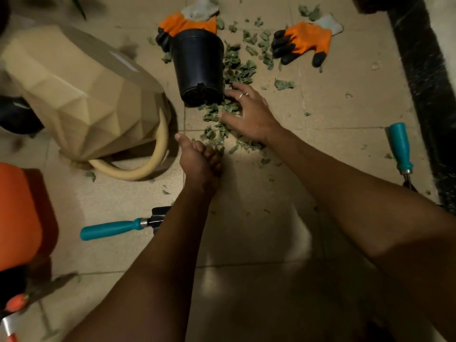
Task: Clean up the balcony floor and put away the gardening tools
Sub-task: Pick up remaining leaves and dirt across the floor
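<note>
**Leaf scraps under both hands beside a tipped pot**

A black plastic nursery pot point(198, 67) lies on its side toward the far edge of the beige tiled floor point(340, 112). Its long axis runs away from the person, with the narrow base nearest and the open mouth pointing to the far edge. Dry green leaf scraps point(235, 64) are scattered along its right side and trail toward the middle of the floor.

The right hand point(249, 114) lies flat on the scraps with its fingers spread wide, one fingertip just beside the pot's base. The left hand point(199, 161) is nearer, its fingers curled in and its thumb stuck out; whether it holds any scraps cannot be told.

One orange-and-black work glove point(306, 43) lies right of the leaves, and a second glove point(187, 23) is partly hidden behind the pot's mouth. A teal-handled garden tool point(116, 228) lies crosswise, its handle pointing to the left edge and its metal end hidden by the left forearm. Another teal-handled tool point(401, 146) lies along the right edge, handle pointing away. A beige faceted planter point(81, 95) lies tipped over left of the pot.
</note>
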Available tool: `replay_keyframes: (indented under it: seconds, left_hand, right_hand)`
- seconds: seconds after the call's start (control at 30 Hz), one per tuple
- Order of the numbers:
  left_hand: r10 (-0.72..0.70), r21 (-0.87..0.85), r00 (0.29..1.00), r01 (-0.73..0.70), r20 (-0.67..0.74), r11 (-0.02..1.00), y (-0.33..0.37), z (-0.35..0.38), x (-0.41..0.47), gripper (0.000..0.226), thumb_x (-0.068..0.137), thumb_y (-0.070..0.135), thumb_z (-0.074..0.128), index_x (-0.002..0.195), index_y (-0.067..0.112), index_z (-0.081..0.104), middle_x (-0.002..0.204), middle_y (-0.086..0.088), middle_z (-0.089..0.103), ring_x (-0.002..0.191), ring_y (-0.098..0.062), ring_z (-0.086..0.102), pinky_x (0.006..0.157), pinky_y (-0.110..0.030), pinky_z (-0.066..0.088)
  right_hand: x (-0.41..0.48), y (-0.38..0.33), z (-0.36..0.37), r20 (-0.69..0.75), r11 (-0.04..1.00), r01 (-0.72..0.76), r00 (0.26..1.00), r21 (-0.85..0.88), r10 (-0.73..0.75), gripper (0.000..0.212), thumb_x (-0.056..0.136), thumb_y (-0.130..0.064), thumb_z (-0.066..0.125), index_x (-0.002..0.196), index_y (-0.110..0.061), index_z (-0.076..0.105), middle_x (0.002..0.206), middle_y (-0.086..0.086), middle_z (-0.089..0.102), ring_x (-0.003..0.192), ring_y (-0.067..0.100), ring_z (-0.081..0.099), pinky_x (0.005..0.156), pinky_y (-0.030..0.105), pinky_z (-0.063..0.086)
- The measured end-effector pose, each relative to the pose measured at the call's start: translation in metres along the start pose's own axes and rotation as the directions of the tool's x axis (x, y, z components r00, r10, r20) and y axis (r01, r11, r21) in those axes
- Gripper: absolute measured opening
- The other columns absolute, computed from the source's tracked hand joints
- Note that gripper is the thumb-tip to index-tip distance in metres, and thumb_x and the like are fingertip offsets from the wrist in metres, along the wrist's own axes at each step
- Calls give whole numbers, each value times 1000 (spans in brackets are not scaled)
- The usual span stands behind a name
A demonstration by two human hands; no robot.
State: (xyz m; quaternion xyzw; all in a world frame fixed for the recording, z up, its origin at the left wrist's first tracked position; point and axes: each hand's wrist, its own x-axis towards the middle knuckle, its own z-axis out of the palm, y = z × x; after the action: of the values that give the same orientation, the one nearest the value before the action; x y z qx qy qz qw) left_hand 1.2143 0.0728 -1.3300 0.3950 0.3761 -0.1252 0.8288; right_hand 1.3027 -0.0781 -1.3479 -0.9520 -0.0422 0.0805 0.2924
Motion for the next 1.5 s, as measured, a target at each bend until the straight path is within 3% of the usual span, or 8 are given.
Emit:
replay_keyframes:
  seconds: [0.23,0.47,0.6,0.67,0.9,1.07,1.27,1.5]
  left_hand:
    - [2,34,987,3,-162,999,18,-13,5,49,108,41,27,63,25,32,46,7,26,37,-11,21,40,-18,16]
    - [-13,102,973,37,-229,994,23,-14,10,47,106,37,34,60,26,34,46,8,28,38,-12,23,42,-21,18]
    - [-40,146,968,78,-247,986,25,-14,11,43,105,36,36,63,25,37,46,8,32,39,-12,25,44,-21,19]
    - [-51,163,972,90,-228,983,27,-12,11,42,106,40,35,67,24,39,48,8,32,39,-12,25,43,-19,19]
    - [-128,129,991,133,-46,983,26,-6,18,56,103,65,32,96,16,60,61,5,45,42,-7,34,38,-18,26]
    - [-206,-27,954,217,219,976,30,9,9,60,105,62,26,132,18,58,86,-4,60,59,-10,46,43,-19,33]
    - [-255,-88,959,267,121,960,33,12,8,64,106,55,30,135,6,59,118,-18,70,102,-32,71,79,-47,63]
    - [-245,-52,966,250,88,967,34,9,13,36,108,36,34,112,13,62,84,-11,71,71,-27,73,67,-36,59]
  right_hand:
    - [-7,-36,11,192,960,90,981,-263,-39,111,67,-87,62,158,-33,27,167,4,18,153,28,13,121,47,16]
    - [-18,-79,19,246,904,160,967,-396,-63,54,91,-32,71,143,-30,54,147,5,44,135,28,38,100,40,43]
    - [-14,-79,25,254,933,32,965,-359,64,14,93,-15,66,106,-18,68,104,4,63,81,23,57,67,32,46]
    - [-12,-76,18,266,940,37,962,-339,58,14,93,-13,64,106,-14,71,88,6,62,77,25,59,67,32,46]
    - [-22,-77,-21,214,968,-20,976,250,-36,21,84,-14,78,102,-26,80,98,-11,76,83,-4,68,75,18,54]
    - [-33,-89,-26,253,876,-51,964,479,-83,19,87,-12,76,92,-30,78,92,-8,76,80,7,74,63,30,63]
    - [-40,-80,-20,239,962,208,939,179,-248,22,86,-23,77,108,-25,78,91,-22,67,74,-20,58,66,-1,39]
    - [-42,-80,-32,469,878,452,817,-157,-336,29,96,-23,53,121,-19,68,95,0,61,101,17,45,86,27,23]
